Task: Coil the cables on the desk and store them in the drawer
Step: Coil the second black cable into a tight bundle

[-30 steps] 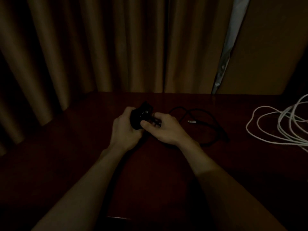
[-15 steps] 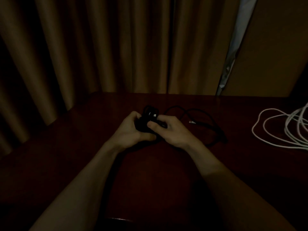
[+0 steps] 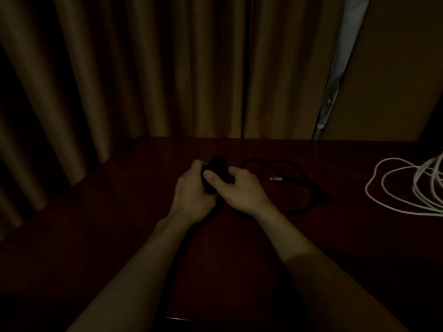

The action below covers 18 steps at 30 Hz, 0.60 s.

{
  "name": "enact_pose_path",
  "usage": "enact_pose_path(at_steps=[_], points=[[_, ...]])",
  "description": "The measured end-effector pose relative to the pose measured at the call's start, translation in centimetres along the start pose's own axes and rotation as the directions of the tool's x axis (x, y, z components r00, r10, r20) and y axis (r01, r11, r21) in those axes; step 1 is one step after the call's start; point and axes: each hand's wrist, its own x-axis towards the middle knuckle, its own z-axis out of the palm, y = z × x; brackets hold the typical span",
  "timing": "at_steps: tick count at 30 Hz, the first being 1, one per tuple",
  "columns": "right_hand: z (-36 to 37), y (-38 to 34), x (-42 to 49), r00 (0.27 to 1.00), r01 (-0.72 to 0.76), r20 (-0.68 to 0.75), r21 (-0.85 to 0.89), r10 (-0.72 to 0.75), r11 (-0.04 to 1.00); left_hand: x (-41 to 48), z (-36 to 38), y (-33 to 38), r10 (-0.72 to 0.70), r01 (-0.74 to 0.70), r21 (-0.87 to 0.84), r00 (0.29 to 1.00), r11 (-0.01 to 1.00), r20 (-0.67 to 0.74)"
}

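Black cable bundle: mid-desk, right in front of the person, a small dark wad clamped between both hands. The light is too dim to count the turns.
Loose tail: runs out of the bundle to the right and swings round in one slack loop on the wood. Its plug lies inside that loop, near the right hand.
Relation that matters: all the uncoiled slack lies to the right of the fingers, its long axis roughly left-to-right, so the right hand is the nearer one to feed it in.
Left hand: fingers curled round the left side of the bundle, gripping it, by the look of it as the anchor.
Right hand: fingers wrapped tight on the bundle's right side, thumb laid across its front.
White cable: sprawled in loose loops at the far right, well apart from both hands, untouched.
Desk: dark polished wood, with a curtain hanging behind it.
Drawer: not in view.
Stage, as a judgement: first cable partly wound, with the tail to gather and the white one waiting.
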Motion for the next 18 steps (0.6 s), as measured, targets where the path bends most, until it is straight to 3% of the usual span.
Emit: enact_pose_path(at_steps=[4, 8, 12, 15, 18], points=[[-0.5, 0.0, -0.1, 0.999, 0.050, -0.001, 0.041, -0.050, 0.998, 0.0, -0.3, -0.1, -0.068, 0.104, -0.219, 0.984, 0.970, 0.166], [-1.3, 0.5, -0.2, 0.991, 0.103, 0.071, 0.111, -0.111, 0.988, 0.7, -1.3, -0.8, -0.109, 0.253, -0.488, 0.946, 0.835, 0.304], [-1.7, 0.6, -0.5, 0.974, 0.180, 0.129, 0.080, -0.189, 0.980, 1.0, -1.6, -0.8, -0.056, 0.280, -0.468, 0.898, 0.838, 0.437], [-1.7, 0.6, -0.4, 0.974, 0.192, 0.107, 0.057, -0.197, 0.980, 0.8, -1.3, -0.4, -0.027, 0.232, -0.465, 0.914, 0.854, 0.406], [-1.5, 0.4, -0.3, 0.984, 0.161, 0.065, 0.052, -0.164, 0.986, 0.6, -0.7, -0.4, -0.076, 0.177, -0.392, 0.963, 0.903, 0.260]])
